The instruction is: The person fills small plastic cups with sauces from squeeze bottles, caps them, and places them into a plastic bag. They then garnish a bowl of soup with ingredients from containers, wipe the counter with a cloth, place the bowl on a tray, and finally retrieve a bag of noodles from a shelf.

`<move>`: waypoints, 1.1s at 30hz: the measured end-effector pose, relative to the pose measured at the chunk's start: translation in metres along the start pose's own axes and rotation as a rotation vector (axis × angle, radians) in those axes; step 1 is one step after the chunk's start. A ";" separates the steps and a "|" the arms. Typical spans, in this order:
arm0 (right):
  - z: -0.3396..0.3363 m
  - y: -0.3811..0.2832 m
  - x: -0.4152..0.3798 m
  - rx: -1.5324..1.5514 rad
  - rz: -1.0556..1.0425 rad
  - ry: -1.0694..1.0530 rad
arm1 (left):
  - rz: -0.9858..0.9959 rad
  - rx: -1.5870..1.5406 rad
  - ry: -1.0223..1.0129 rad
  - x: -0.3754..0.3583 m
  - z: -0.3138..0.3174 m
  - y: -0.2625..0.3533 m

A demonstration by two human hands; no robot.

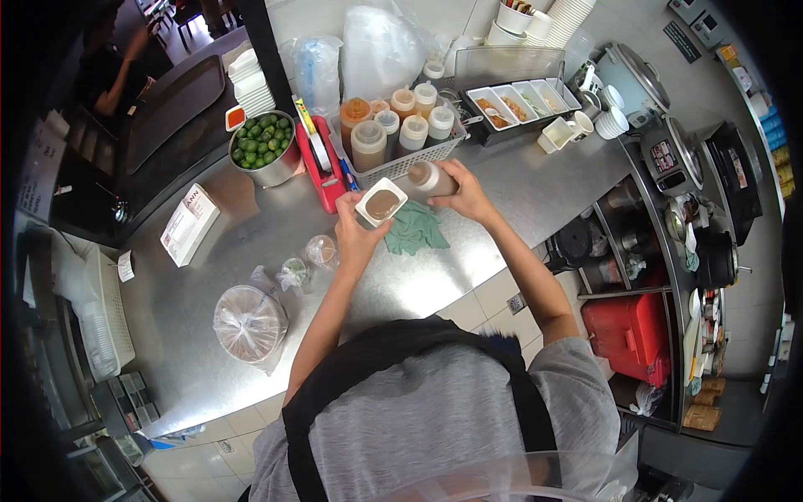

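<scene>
One white box (pixel 190 226) lies towards nine o'clock on our steel counter (pixel 192 351). At eight o'clock we have a large bag (pixel 248 326), gathered shut, and at ten a pot of limes (pixel 263 146). Towards nine, nearer the middle, sit two small bags (pixel 321 251), which look closed too.

Just left of twelve, our left hand (pixel 358 238) has its fingers part open, as wide as the square white cup (pixel 384 203) they grip by its sides. Brown filling shows inside, so we judge some is in; we cannot tell how full it is, and no lid is on.

At twelve stands the basket of bottles (pixel 401 161), with a green cloth (pixel 416 229) below it. Beside the cup, a brown-filled bottle (pixel 424 177) is out of the basket, tilted, with our right hand's (pixel 462 197) fingers curled round it. We can make out no stream between them. Towards one o'clock, the topping tray (pixel 520 105) stands open.
</scene>
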State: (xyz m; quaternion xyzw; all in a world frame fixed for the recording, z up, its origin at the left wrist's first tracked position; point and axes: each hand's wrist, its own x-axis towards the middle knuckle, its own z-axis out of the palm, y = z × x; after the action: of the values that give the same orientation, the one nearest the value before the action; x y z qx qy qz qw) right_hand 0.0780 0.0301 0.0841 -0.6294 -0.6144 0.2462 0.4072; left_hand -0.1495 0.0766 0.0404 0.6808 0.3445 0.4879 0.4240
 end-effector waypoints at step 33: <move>-0.058 -0.004 0.175 0.467 0.137 0.185 | -0.170 0.100 0.123 -0.036 -0.131 0.071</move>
State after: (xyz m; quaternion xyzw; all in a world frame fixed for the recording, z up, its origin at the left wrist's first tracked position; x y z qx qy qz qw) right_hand 0.1439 0.1885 0.1527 -0.5782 -0.4570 0.3496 0.5784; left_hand -0.2809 0.0474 0.1132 0.6382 0.4505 0.4732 0.4073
